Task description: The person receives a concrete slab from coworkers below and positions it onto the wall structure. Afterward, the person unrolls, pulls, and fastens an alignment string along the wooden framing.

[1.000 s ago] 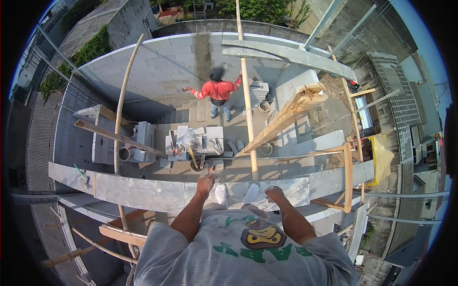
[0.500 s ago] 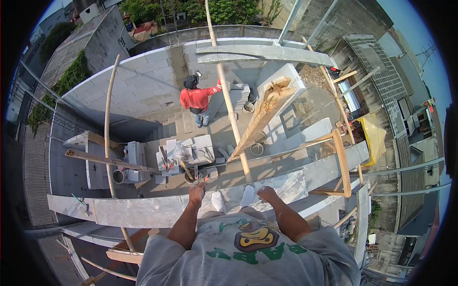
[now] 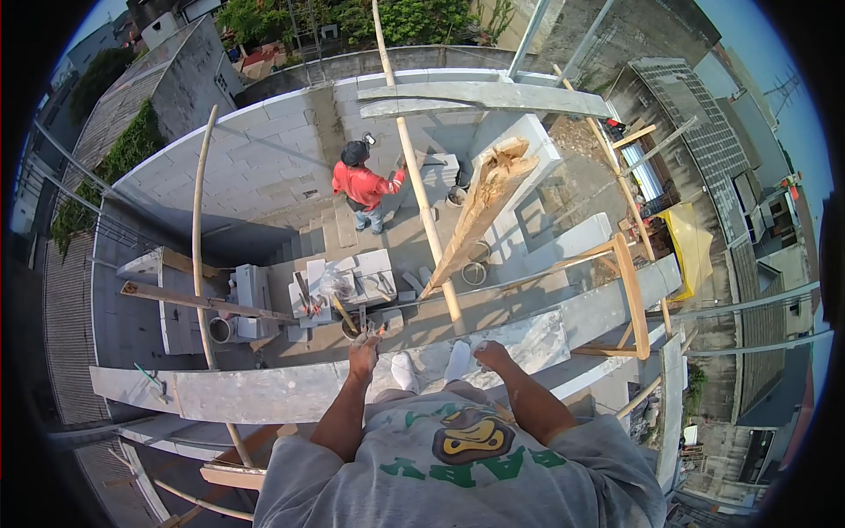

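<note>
My left hand (image 3: 363, 354) hangs over the near plank (image 3: 264, 391), its fingers bent around something too small to make out, near an orange spot. Curled closed, my right hand (image 3: 492, 355) is above the same plank; what it holds, if anything, is hidden. Between the hands, my two white-covered feet (image 3: 457, 361) stand on the plank. Below and beyond my left hand are a bucket (image 3: 351, 328) with a yellow handle in it and a stack of pale blocks (image 3: 373, 267) with tools on top.
Down on the floor, a person in red (image 3: 362, 184) faces the block wall (image 3: 264, 150). A rough timber (image 3: 475, 216) and a slanting pole (image 3: 421, 189) rise ahead. A wooden frame (image 3: 630, 295) stands at right; the plank's far edge borders a drop.
The person in red has lowered and bent the raised arm. My view has shifted slightly; my hands remain in nearly the same positions.
</note>
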A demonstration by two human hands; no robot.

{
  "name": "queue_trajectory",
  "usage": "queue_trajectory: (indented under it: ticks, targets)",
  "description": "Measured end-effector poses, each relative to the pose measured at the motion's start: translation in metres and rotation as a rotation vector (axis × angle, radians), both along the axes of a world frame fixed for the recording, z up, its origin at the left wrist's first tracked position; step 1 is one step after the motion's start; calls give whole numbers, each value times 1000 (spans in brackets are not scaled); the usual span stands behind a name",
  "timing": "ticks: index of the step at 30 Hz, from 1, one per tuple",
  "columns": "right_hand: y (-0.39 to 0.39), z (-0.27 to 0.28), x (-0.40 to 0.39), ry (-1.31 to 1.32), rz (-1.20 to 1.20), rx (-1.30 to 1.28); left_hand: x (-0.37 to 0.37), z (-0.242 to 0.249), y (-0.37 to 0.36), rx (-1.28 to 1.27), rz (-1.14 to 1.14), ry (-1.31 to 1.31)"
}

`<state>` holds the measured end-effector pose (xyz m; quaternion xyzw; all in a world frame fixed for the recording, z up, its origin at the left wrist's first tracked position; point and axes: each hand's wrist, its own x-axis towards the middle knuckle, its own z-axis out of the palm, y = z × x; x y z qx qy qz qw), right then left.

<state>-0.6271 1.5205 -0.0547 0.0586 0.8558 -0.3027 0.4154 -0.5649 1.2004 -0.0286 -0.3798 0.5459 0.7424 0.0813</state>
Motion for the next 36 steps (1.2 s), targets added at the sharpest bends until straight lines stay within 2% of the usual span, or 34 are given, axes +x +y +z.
queue_trajectory:
  ticks: [6,9,11,24,30,36]
  targets:
    - [14,-26,10,79,15,68,1,0,0,36,15,18]
    - [19,-32,9,0,-22,40,1,2,1,54,27,13]
    - [21,-35,10,44,-3,32,-1,6,3,53,32,5]
    - [20,-39,8,82,10,65,1,-8,2,-13,-10,30]
    - [27,-44,9,-1,-31,71,3,-4,5,-49,8,-2]
    - [30,-44,16,64,-69,73,5,-3,4,-58,1,9]
